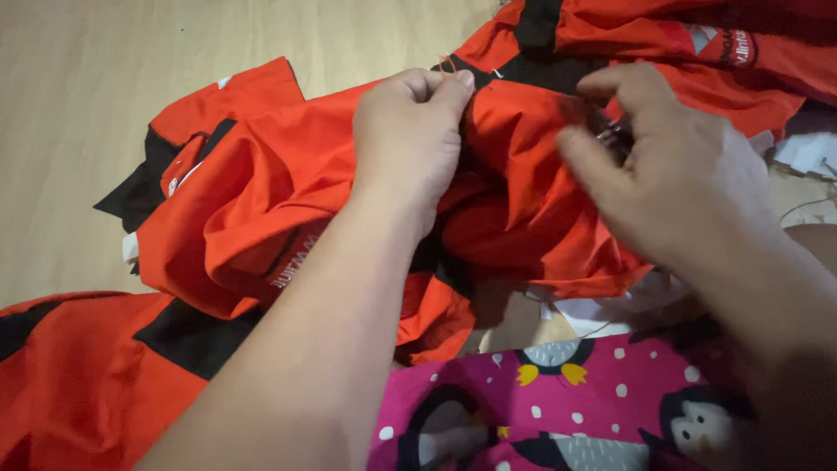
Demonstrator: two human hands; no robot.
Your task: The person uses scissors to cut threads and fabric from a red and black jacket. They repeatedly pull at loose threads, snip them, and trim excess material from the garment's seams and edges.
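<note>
The left hand [410, 139] pinches a fold of the orange-and-black garment [514, 201] between thumb and fingertips, likely to hold the seam tight. The right hand [671, 166], fingers curled together, grips a small metal tool [613, 135] against the garment. More orange pieces [78, 384] lie left of the garment; a pink penguin-print cloth [602, 401] lies below it.

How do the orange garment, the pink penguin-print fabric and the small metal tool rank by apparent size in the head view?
1. orange garment
2. pink penguin-print fabric, partly cut off by the frame
3. small metal tool, mostly hidden by the right hand
</note>
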